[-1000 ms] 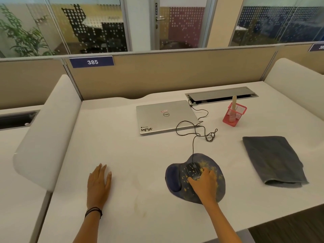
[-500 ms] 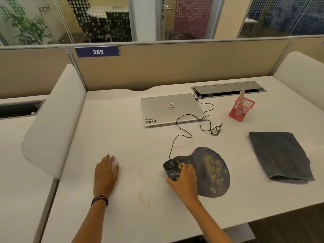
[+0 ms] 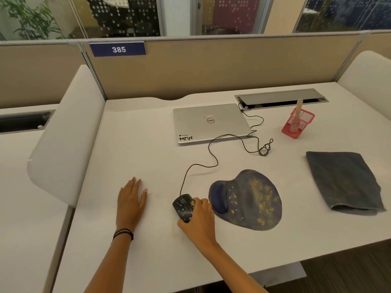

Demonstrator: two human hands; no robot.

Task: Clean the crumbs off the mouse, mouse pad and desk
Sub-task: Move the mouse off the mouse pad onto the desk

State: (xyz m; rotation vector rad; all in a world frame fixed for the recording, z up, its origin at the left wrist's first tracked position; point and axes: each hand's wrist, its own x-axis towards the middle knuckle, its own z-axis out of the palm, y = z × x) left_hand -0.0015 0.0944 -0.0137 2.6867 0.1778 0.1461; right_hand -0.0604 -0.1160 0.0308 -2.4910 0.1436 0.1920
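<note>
Two bare forearms, left hand [image 3: 131, 200] bare, a bunch of thin dark bands [image 3: 123, 233] round its wrist, well behind the fingers [image 3: 135, 185], several strands lying close together, right hand [image 3: 200, 220] bare, wrist behind its fingers bare too

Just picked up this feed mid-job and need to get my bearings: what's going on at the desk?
A person's right hand grips the mouse, which sits on the desk just left of the pad, not on it. The left hand lies flat on the desk. Yellow crumbs cover the pad and speckle the mouse, so no wiping shows yet. The cloth lies untouched to the right, and the brush stands in its red holder beyond it.
</note>
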